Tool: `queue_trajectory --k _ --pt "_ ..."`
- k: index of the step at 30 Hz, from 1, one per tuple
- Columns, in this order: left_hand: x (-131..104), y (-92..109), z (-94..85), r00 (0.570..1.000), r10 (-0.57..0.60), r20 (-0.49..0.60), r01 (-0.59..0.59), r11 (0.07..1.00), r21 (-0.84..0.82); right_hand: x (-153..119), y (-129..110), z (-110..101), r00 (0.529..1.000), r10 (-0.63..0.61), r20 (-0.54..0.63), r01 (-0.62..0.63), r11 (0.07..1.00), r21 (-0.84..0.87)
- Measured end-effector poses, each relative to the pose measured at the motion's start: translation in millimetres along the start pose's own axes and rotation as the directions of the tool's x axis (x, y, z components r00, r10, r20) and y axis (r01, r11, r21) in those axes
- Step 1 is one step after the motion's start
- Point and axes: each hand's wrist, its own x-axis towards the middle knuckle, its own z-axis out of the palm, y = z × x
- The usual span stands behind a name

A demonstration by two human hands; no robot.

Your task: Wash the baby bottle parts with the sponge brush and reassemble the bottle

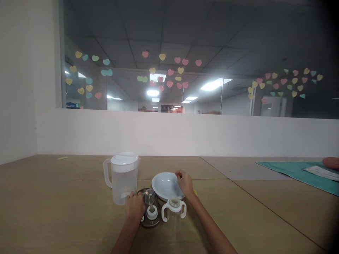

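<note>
My left hand is curled over the left rim of a dark metal tray, its fingertips partly hidden. On the tray stand a white bottle collar with a teat and a clear dome cap; a small white piece shows beside my hand. My right hand has its fingers bent together at the right rim of a white bowl. Between my forearms, in front of the bowl, an uncapped clear baby bottle with two white handles stands upright. A lidded translucent pitcher is just beyond my left hand.
Something yellow peeks out behind my right wrist. At the far right a teal cloth bears a white packet and a reddish-brown rounded object. A pale strip lies at the back left. A white wall borders the table.
</note>
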Motion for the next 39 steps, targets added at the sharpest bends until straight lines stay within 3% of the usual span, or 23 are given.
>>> queue_trajectory --k 4,8,11,14,16,17,22,26,29,32,35,39 --pt "-2 4 -12.4 0.999 -0.038 0.026 0.038 0.999 0.018 -16 3 -12 0.988 0.01 -0.156 0.012 0.99 0.142" --pt "5 8 -38.4 0.996 -0.039 -0.078 0.015 0.959 -0.284 -24 4 -18 0.951 0.078 -0.3 0.007 0.962 0.273" --pt "12 21 -53.8 0.972 0.032 -0.234 -0.173 0.771 -0.612 -29 3 -22 0.931 0.111 -0.347 0.051 0.902 0.428" --pt "18 42 -52.2 0.936 0.162 -0.313 -0.352 0.459 -0.816 -34 0 -26 0.912 0.138 -0.387 0.083 0.86 0.503" --pt "18 55 -41.4 0.926 0.228 -0.3 -0.361 0.306 -0.881 -38 -4 -29 0.883 0.163 -0.439 0.102 0.848 0.52" --pt "17 60 -34.4 0.928 0.244 -0.28 -0.343 0.275 -0.898 -40 -6 -30 0.872 0.169 -0.459 0.115 0.841 0.528" --pt "8 68 -6.8 0.931 0.288 -0.225 -0.321 0.351 -0.88 -47 -18 -33 0.862 0.185 -0.472 0.165 0.778 0.606" --pt "2 64 -2.2 0.936 0.265 -0.232 -0.337 0.483 -0.808 -54 -30 -32 0.866 0.214 -0.452 0.192 0.691 0.696" --pt "-1 63 -1.9 0.938 0.255 -0.233 -0.337 0.521 -0.784 -61 -37 -31 0.899 0.141 -0.414 0.232 0.649 0.725" --pt "-3 64 -1.1 0.933 0.266 -0.242 -0.349 0.509 -0.787 -67 -41 -29 0.939 -0.013 -0.344 0.257 0.691 0.675" --pt "-4 66 -0.3 0.929 0.261 -0.261 -0.362 0.507 -0.783 -70 -42 -26 0.946 -0.129 -0.297 0.288 0.755 0.59" --pt "-4 67 0.2 0.938 0.235 -0.255 -0.343 0.526 -0.778 -72 -42 -26 0.925 -0.118 -0.362 0.312 0.781 0.542"
